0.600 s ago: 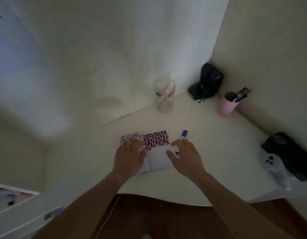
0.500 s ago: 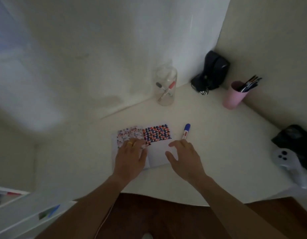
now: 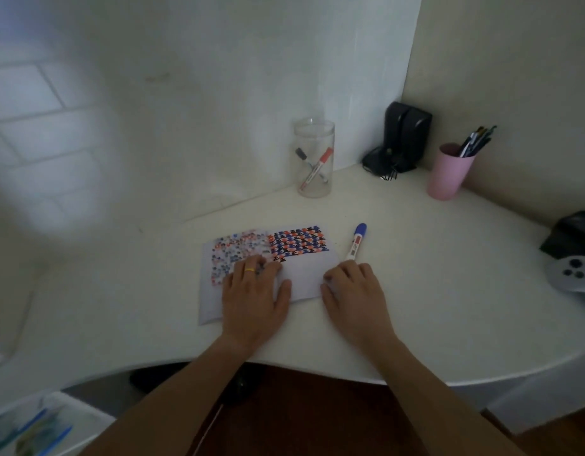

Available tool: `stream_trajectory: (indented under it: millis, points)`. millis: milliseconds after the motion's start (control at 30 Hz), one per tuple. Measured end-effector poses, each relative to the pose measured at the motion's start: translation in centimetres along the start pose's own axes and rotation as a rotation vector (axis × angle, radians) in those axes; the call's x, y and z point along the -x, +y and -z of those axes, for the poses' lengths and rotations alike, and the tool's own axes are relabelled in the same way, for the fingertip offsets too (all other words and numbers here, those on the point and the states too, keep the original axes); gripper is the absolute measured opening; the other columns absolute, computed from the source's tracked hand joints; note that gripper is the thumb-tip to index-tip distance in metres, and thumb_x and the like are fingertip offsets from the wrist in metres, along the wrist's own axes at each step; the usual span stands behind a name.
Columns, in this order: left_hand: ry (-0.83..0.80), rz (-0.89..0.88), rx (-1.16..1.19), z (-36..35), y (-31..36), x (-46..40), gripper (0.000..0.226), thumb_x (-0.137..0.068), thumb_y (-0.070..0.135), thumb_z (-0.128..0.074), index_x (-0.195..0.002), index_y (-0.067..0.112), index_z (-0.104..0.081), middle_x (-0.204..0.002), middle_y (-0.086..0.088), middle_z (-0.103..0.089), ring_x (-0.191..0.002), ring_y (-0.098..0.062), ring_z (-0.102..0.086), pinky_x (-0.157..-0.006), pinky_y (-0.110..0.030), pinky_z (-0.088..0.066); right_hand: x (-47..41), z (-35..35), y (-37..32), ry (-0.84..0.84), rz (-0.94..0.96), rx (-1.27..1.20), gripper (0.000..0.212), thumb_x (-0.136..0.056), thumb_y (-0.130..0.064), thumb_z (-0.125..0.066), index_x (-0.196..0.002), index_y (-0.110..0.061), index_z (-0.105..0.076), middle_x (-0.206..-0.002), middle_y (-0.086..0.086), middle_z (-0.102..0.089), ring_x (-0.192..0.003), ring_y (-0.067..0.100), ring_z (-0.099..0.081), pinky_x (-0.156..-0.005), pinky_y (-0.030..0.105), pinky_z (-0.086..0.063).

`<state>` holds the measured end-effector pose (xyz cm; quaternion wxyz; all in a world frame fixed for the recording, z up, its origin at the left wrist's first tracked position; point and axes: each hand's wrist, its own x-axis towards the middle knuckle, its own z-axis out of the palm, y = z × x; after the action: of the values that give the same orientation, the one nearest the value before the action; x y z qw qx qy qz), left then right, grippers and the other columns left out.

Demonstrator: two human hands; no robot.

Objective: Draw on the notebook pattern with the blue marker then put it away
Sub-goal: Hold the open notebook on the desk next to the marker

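- My left hand (image 3: 254,297) lies flat, fingers spread, pressing on the notebook (image 3: 304,274). It holds nothing, only pins the pages down.
- My right hand (image 3: 353,291) rests palm down at the notebook's right edge, fingers loosely curled and empty. Its fingertips are just beside the bottom end of the blue marker (image 3: 356,242), but I cannot tell whether they touch it.
- The marker lies on the desk (image 3: 449,291) just right of the notebook, blue cap pointing toward the back corner, white barrel end toward me. The cap looks to be on.
- The notebook is open near the middle of the desk, closer to the front edge than the back. The printed pattern runs along its far part, pale on the left page and darker red and blue on the right.
- I judge the marker light, stiff and smooth, so it could roll away if nudged. I would pinch the white barrel near its middle with thumb and two fingers, then pull the cap off.
- The pages look thin and floppy, so my left hand should keep them flat while I draw.
- A clear jar (image 3: 314,159) with two other markers stands toward the back edge. That seems the likely place to put this one away. It looks like glass or hard plastic, so I would drop the marker in gently.
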<state>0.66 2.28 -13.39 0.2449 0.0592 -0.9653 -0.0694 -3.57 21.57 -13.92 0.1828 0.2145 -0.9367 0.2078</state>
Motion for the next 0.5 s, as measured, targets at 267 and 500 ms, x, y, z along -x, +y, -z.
stream_trajectory:
  millis: [267,500]
  points:
    - [0.029,-0.011,-0.029,0.1,0.2,0.7,0.039,-0.090,0.050,-0.044,-0.113,0.026,-0.064,-0.115,-0.008,-0.059,-0.107,-0.030,-0.054,-0.086,-0.045,-0.044,0.8,0.6,-0.5,0.050,-0.010,0.023,0.027,-0.094,-0.031,-0.052,-0.097,-0.011,-0.071,-0.098,0.009,-0.069,-0.092,0.029,-0.057,-0.080,0.039,-0.050]
    - [0.056,-0.009,-0.054,0.2,0.4,1.0,0.037,-0.085,0.051,-0.046,-0.104,0.027,-0.067,-0.107,-0.008,-0.062,-0.101,-0.032,-0.057,-0.082,-0.044,-0.045,1.3,1.0,-1.0,0.066,-0.016,0.021,0.027,-0.093,-0.033,-0.051,-0.093,-0.013,-0.070,-0.097,0.007,-0.068,-0.095,0.028,-0.059,-0.079,0.038,-0.049]
